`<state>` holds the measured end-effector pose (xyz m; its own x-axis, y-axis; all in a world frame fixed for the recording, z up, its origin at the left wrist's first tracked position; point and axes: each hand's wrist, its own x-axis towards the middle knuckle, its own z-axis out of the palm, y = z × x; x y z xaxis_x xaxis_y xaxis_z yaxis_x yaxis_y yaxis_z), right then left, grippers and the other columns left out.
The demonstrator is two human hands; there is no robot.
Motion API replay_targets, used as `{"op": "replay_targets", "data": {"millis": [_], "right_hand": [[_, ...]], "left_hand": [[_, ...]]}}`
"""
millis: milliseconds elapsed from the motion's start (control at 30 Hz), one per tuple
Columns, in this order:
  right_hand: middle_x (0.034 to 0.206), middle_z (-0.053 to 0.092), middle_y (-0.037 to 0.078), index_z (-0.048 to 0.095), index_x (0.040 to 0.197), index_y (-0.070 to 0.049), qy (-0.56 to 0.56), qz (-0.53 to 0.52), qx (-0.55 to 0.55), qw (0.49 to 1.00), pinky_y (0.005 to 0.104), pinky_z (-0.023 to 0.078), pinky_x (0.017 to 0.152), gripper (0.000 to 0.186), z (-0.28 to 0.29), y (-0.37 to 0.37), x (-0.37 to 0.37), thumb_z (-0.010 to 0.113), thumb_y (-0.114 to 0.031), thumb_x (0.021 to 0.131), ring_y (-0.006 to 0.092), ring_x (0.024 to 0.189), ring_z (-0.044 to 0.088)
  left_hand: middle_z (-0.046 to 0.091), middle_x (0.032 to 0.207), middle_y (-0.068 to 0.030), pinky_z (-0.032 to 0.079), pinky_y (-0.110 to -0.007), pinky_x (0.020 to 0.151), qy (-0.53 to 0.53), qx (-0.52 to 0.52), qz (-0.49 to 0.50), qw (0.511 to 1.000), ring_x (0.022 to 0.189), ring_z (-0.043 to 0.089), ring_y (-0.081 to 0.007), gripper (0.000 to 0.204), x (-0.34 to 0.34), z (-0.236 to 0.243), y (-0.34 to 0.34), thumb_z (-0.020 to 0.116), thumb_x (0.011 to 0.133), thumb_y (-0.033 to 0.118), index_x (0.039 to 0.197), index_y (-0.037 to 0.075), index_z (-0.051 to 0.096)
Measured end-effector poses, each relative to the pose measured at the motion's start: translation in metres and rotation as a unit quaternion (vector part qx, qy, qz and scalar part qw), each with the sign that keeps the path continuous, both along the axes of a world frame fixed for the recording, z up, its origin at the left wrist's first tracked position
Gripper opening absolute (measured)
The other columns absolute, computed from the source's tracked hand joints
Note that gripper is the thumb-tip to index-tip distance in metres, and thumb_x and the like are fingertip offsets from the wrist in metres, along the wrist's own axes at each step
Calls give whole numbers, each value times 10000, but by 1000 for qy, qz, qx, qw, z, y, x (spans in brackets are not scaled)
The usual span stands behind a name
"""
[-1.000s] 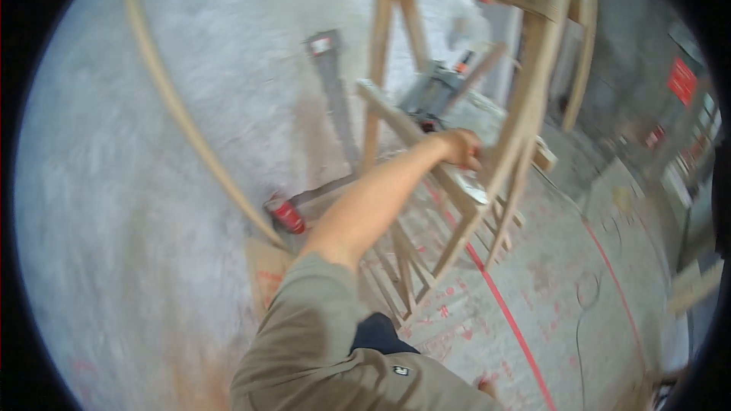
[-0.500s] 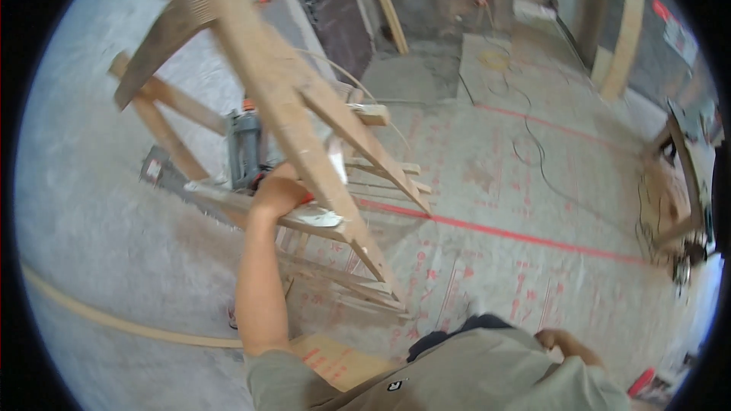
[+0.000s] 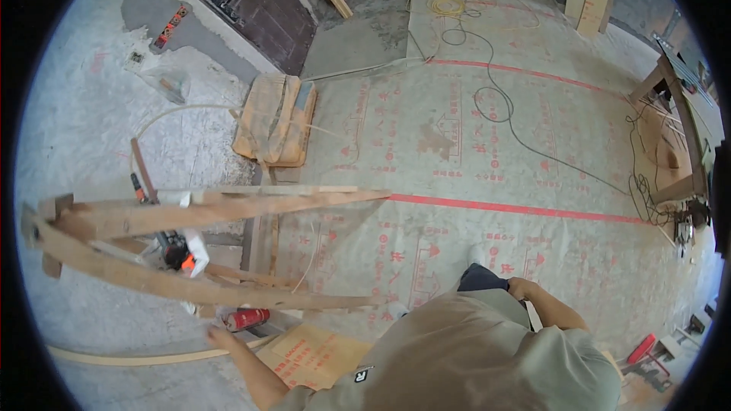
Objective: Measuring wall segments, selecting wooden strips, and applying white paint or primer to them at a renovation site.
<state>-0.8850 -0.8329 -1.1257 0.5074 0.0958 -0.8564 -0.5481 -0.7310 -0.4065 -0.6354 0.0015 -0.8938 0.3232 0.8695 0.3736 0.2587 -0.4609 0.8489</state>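
Holding left hand (image 3: 221, 337) near can (image 3: 245, 320)

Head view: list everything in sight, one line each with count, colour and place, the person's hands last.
Wooden ladder: one, light brown, left
Power tool: one, black and orange, between the ladder's rails
Canister: one, red, lower left
Printed sheet: one, tan, below the canister
Curved strip: one, pale, lower left
Bag pile: one, brown, left of centre
Door: one, dark brown, upper left
Cable coil: one, yellow, top
Cords: count unclear, dark, floor at right
Floor lines: at least two, red
Wooden table: one, brown, right edge
Left hand: one, bare, by the canister
Right hand: one, bare, at the waist
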Motion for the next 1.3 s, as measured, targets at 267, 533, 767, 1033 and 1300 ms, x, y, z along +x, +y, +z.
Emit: {"op": "replay_targets", "data": {"millis": [267, 533, 767, 1033, 1300], "right_hand": [[1028, 689, 260, 711, 1016, 24, 94, -141, -40, 985, 440, 535, 807, 370, 20, -89, 69, 691, -226, 743, 364, 982, 683], [1044, 688, 252, 740, 957, -20, 38, -128, -155, 979, 461, 527, 819, 317, -99, -167, 157, 673, -290, 806, 366, 1008, 675], [1023, 682, 255, 732, 1016, -71, 2, -271, -35, 962, 445, 515, 828, 316, -108, -261, 297, 637, -291, 809, 401, 989, 662], [986, 643, 303, 487, 1235, -61, -175, -156, -113, 966, 517, 473, 831, 460, 18, -311, 626, 649, -125, 809, 485, 988, 611], [1087, 626, 341, 380, 1369, -73, -129, -82, -31, 988, 537, 460, 896, 501, -14, -398, 919, 526, -121, 892, 491, 1067, 597]], "left_hand": [[417, 596, 13, 378, -296, 445, 409, -579, -221, 670, 520, 463, -190, 224, -235, -163, -244, 538, 907, 160, 689, 152, 488], [557, 732, 6, 409, -303, 491, 565, -451, -252, 643, 619, 536, -121, 112, -55, -143, -456, 510, 929, 90, 949, 122, 615], [622, 764, -8, 442, -317, 563, 557, -447, -346, 609, 666, 570, -127, 162, 194, -268, -502, 614, 889, 182, 1034, 125, 657], [618, 852, 24, 436, -252, 568, 355, -279, -516, 727, 728, 572, -89, 142, 590, -225, -548, 605, 893, 185, 1031, 156, 618], [637, 902, -22, 494, -276, 712, 160, -527, -563, 617, 775, 574, -112, 217, 857, -231, -608, 554, 884, 24, 1097, 15, 597]]}}
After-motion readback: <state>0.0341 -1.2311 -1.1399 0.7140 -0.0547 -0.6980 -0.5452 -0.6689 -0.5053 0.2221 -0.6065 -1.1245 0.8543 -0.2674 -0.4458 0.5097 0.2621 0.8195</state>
